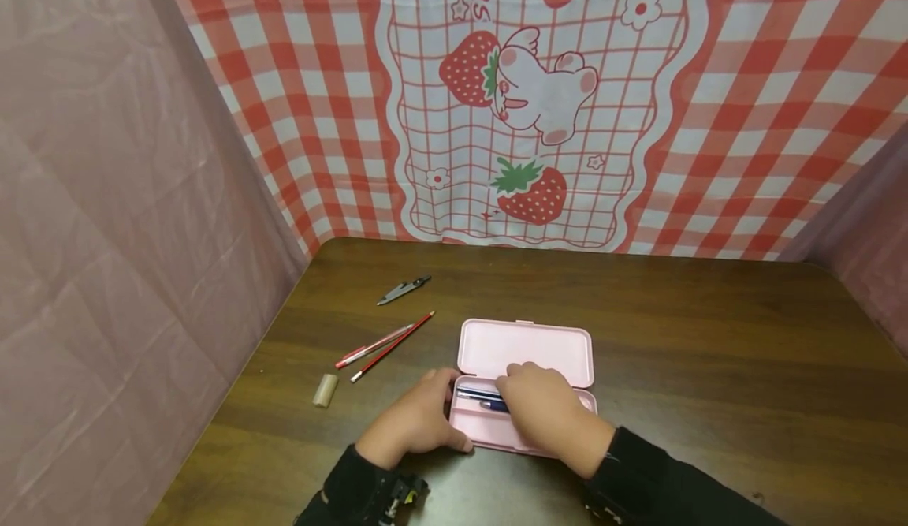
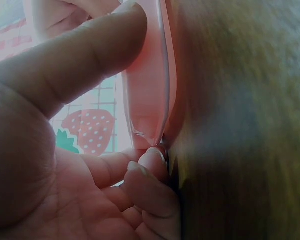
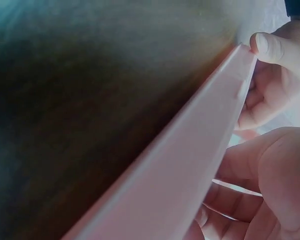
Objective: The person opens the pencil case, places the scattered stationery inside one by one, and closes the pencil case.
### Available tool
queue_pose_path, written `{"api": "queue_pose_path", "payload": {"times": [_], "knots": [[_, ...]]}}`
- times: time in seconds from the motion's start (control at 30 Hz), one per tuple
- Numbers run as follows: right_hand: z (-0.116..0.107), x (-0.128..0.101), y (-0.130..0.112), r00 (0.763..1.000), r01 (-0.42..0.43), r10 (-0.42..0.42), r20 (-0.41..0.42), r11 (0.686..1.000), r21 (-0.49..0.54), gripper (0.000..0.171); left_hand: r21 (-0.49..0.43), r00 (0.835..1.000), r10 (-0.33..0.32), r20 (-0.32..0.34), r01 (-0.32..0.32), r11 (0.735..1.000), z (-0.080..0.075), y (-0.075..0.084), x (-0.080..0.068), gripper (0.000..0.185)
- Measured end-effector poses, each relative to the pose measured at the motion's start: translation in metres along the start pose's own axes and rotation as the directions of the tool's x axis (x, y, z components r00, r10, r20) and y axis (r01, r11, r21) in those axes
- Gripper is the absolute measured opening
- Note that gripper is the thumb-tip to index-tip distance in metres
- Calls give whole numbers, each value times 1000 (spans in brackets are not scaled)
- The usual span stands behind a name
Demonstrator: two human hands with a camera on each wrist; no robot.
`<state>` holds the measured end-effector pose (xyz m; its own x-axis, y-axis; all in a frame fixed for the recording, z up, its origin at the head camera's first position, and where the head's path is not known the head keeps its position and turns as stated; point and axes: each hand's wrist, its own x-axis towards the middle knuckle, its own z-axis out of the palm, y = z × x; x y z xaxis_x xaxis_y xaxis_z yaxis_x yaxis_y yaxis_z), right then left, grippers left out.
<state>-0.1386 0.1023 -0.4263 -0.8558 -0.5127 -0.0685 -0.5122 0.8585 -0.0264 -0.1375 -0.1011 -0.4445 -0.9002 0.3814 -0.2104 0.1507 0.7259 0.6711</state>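
A pink pencil case lies with its lid swung back on the table. My left hand grips the case's left end, thumb at the near corner and fingers round the far side; the left wrist view shows the thumb against the pink wall. My right hand reaches over the near edge, its fingers down inside the case. A dark blue pen and a slim dark-and-white pen run under those fingers. What the right fingertips hold is hidden by the hand.
Left of the case lie a red pencil, a red-and-clear pen, a beige eraser and a grey compass. A red-and-white checked cloth hangs behind the wooden table.
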Motion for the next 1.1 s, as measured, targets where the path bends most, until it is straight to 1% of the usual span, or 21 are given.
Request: {"api": "queue_pose_path", "payload": {"times": [0.1, 0.2, 0.27, 0.43, 0.53, 0.63, 0.73, 0.83, 0.93, 1.1], "knots": [[0, -3, 2, 1000, -19, 19, -3, 1000, 19, 21, -1, 1000, -4, 4, 4, 1000, 0, 1, 0, 93], [2, -7, 5, 999, -41, 42, -24, 998, 40, 16, -4, 1000, 1, 4, -1, 1000, 0, 2, 0, 93], [4, -11, 7, 998, -48, 50, -40, 997, 53, 17, -5, 1000, 10, 1, -10, 1000, 0, 3, 1, 93], [6, -24, 10, 991, -47, 55, -119, 996, 69, 21, -12, 1000, 11, 4, -11, 1000, 0, 2, 0, 92], [2, -31, 15, 983, -70, 87, -160, 992, 108, 22, -25, 1000, 16, 3, -16, 1000, 0, 2, 0, 91], [-8, -37, 25, 972, -119, 153, -175, 974, 192, 27, -32, 1000, 22, 2, -22, 999, 0, 1, -1, 91], [-17, -43, 37, 958, -170, 226, -178, 944, 283, 35, -40, 1000, 23, -2, -23, 999, 0, 1, 0, 91], [-20, -50, 48, 945, -203, 275, -176, 917, 344, 41, -39, 1000, 19, -5, -19, 999, 0, 0, 0, 92], [-17, -58, 57, 939, -228, 305, -159, 898, 377, 51, -39, 1000, 19, -4, -19, 999, 0, -1, 0, 92], [-7, -69, 65, 937, -254, 326, -122, 879, 403, 74, -33, 1000, 13, 4, -12, 999, 0, -2, 1, 92]]}}
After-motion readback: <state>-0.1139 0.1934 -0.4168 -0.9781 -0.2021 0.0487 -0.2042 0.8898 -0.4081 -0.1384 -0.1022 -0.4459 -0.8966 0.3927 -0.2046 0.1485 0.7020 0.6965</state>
